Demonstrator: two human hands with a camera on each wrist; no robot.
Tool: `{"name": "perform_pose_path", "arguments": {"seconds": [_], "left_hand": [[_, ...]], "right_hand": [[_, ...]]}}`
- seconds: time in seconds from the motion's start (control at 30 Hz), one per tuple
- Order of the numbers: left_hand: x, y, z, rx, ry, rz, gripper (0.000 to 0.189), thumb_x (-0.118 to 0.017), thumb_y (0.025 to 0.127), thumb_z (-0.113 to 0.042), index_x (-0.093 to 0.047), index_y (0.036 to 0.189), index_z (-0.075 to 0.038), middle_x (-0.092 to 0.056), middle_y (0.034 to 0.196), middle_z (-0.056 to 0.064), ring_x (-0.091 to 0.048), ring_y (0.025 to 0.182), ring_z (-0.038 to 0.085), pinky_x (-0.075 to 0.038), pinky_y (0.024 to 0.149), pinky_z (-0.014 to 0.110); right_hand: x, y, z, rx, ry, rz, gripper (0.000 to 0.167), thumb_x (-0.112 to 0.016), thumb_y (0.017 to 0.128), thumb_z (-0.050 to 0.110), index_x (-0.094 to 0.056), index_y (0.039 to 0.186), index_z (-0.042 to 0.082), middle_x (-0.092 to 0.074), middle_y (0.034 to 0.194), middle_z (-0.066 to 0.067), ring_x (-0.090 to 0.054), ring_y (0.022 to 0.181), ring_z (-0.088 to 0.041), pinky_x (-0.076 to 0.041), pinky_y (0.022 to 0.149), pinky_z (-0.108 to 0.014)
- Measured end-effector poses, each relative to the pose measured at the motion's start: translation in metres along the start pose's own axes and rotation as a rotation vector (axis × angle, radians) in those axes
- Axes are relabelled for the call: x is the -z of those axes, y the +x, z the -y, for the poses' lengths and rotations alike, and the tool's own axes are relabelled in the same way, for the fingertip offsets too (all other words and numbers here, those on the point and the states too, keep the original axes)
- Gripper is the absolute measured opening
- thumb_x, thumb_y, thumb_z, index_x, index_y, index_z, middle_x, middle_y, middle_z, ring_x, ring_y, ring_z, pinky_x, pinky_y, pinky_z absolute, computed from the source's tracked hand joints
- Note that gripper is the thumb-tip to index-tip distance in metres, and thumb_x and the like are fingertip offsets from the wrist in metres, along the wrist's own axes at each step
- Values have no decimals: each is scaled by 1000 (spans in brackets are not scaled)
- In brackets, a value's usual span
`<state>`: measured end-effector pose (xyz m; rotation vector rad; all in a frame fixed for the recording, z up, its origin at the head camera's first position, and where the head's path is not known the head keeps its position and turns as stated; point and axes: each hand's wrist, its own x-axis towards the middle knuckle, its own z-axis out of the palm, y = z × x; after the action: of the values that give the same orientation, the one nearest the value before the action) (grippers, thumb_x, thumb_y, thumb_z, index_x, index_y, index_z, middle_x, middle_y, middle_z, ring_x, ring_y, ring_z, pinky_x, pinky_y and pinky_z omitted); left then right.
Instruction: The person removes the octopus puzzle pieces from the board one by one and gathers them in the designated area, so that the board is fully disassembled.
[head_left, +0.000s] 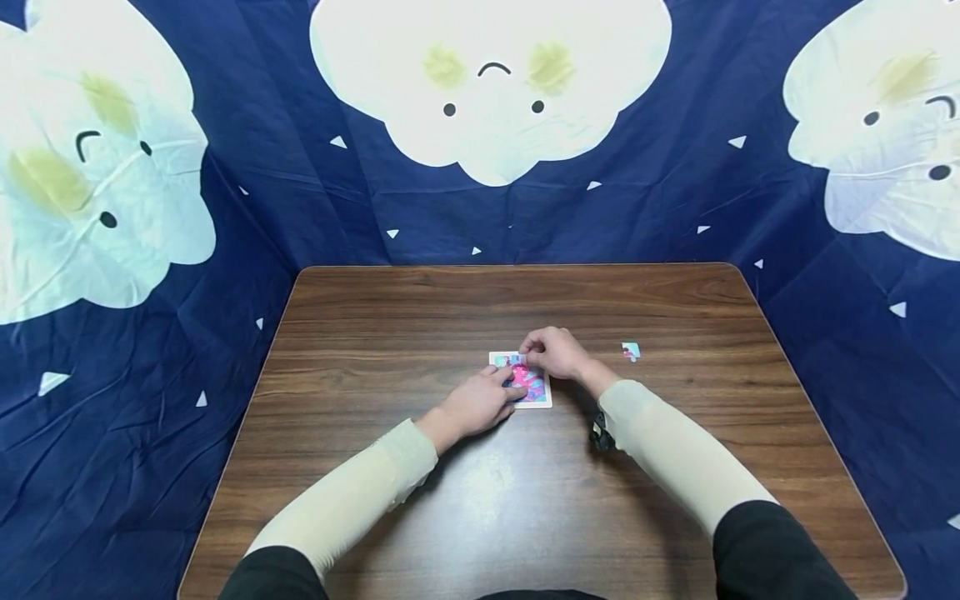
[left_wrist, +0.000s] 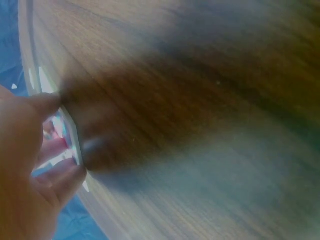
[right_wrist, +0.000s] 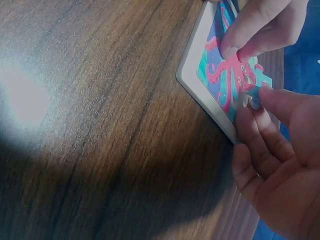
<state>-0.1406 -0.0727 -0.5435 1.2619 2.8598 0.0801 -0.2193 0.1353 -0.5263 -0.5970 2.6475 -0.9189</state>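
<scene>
Jigsaw piece (right_wrist: 254,98) pinched between thumb and fingers of the right hand (head_left: 557,353), at the 12-to-1 o'clock edge of the white-framed octopus jigsaw puzzle (head_left: 536,387); can't tell if it touches down. Puzzle's long axis unclear, partly covered. Left hand (head_left: 478,402) sits at 8 o'clock, fingers extended and resting on the puzzle, gripping nothing. Loose piece (head_left: 631,352) lies on the tabletop (head_left: 480,308) at the right hand's 3 o'clock, that hand nearer.
</scene>
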Motion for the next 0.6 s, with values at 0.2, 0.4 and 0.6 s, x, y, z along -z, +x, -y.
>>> {"name": "perform_pose_path", "arguments": {"seconds": [0.2, 0.4, 0.6], "left_hand": [[1, 0, -1, 17, -14, 0, 37, -62, 101, -33, -68, 138, -30, -61, 129, 9, -61, 111, 28, -57, 91, 42], [1, 0, -2, 14, -1, -7, 36, -63, 101, -33, -69, 136, -29, -61, 126, 9, -61, 108, 27, -56, 90, 41], [2, 0, -2, -14, -5, -24, 37, -65, 99, -29, -69, 136, -26, -61, 122, 9, -60, 105, 27, -55, 91, 40]], "right_hand": [[6, -4, -2, -4, 12, -14, 7, -76, 92, 18, -79, 97, 14, -75, 83, 6, -64, 78, -9, -52, 80, -33], [19, -9, -4, -30, 55, 2, 7, -75, 93, 20, -79, 95, 15, -74, 77, 3, -65, 71, -11, -53, 68, -29], [38, -16, -14, -53, 99, 33, 7, -74, 93, 19, -79, 94, 14, -76, 80, -8, -66, 71, -15, -53, 67, -30]]}}
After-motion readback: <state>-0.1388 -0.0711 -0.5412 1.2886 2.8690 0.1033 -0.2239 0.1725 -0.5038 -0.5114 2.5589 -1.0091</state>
